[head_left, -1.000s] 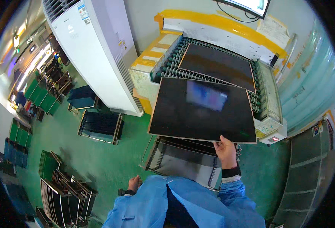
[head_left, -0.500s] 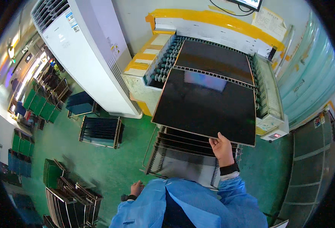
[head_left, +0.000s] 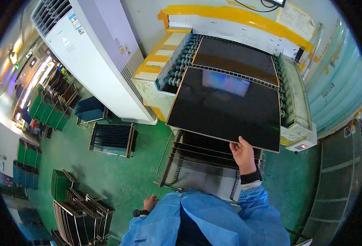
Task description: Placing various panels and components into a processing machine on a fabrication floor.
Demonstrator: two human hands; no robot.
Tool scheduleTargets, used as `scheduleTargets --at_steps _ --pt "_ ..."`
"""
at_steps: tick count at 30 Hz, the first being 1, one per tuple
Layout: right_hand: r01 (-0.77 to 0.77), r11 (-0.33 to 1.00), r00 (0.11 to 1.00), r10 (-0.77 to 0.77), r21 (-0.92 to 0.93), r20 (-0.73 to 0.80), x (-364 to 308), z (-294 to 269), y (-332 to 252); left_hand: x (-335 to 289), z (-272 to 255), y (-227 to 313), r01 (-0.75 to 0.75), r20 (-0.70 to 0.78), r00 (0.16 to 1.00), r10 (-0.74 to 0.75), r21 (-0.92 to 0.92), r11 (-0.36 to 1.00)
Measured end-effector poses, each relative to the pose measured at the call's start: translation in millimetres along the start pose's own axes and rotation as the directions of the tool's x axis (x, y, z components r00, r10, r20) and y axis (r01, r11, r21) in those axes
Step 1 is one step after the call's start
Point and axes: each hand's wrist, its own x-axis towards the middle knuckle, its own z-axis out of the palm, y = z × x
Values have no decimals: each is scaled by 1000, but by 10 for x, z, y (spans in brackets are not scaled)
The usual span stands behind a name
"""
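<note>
Right grip (head_left: 244,157) is pinched on the black panel (head_left: 226,108), near edge. Looks like lining up with rollers (head_left: 177,74) beyond; calls for steadiness. Left grip (head_left: 150,202), lower left: can't tell.

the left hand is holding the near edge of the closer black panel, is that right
Not quite: it is the right hand, not the left hand, that is holding the near edge of the closer black panel, as the head view shows.

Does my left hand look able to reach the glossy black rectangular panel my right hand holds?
Probably yes: your left hand looks empty, and the near left corner of the glossy black rectangular panel is uncovered, though a slotted metal rack stands close by.
</note>
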Motion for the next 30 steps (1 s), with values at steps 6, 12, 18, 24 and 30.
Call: scheduleTargets --at_steps 6,12,18,24,30 --pt "19 1000 1000 -19 -5 -22 94 49 -45 -61 26 7 -47 -20 999 47 30 998" --pt "37 999 999 -37 3 -8 129 129 -84 -167 69 72 86 -59 994 -93 -101 991" --pt "49 999 997 -49 1 58 257 101 -119 -139 41 -69 105 -75 990 -119 -167 980" --pt "69 997 997 -70 27 29 311 102 -138 -290 81 22 66 -78 994 -73 -88 994" --pt "49 998 999 -49 38 -2 399 98 -187 -335 65 -28 9 -70 997 -11 -23 1000"
